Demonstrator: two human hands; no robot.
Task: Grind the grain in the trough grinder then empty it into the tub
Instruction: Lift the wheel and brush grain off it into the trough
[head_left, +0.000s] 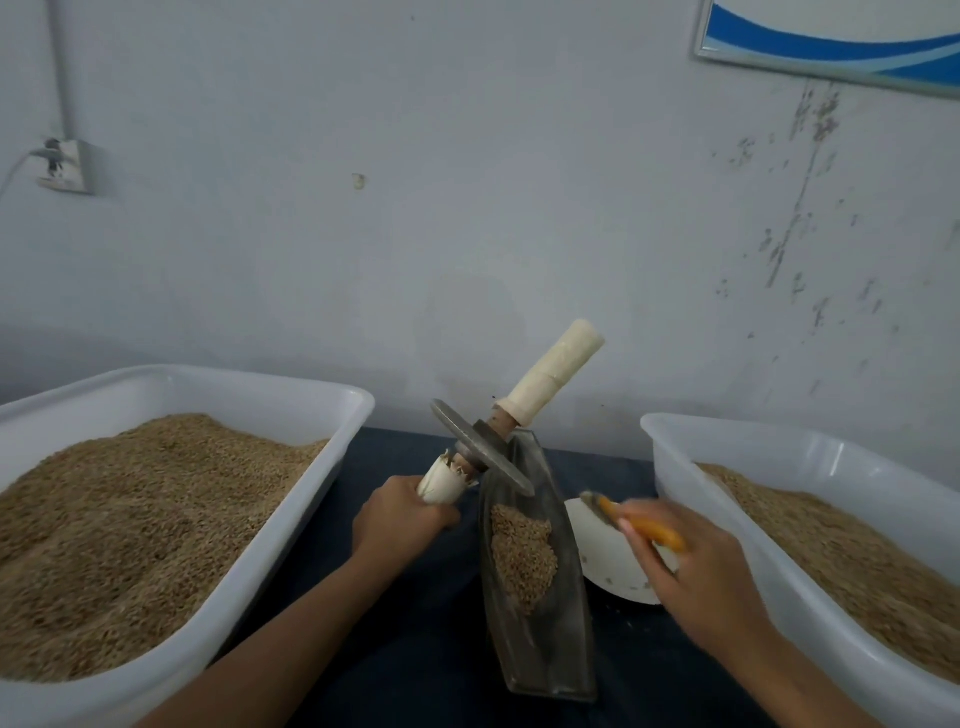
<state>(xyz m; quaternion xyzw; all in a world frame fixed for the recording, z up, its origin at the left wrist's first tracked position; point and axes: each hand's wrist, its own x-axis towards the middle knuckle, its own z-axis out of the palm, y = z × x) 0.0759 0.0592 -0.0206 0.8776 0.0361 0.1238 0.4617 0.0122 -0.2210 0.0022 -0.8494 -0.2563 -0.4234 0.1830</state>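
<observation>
The trough grinder (540, 587) is lying between two tubs, with grain (522, 556) inside it. Left of the trough, the left hand (400, 514) is gripping the wheel's wrapped handle (441, 483). Right of the trough, the right hand (691, 561) is holding an orange-handled brush (636, 522), blurred, over a white plate (602, 561).

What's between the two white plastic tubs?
Head view: the metal boat-shaped trough grinder holding grain, a white plate beside it, both on dark cloth.
</observation>
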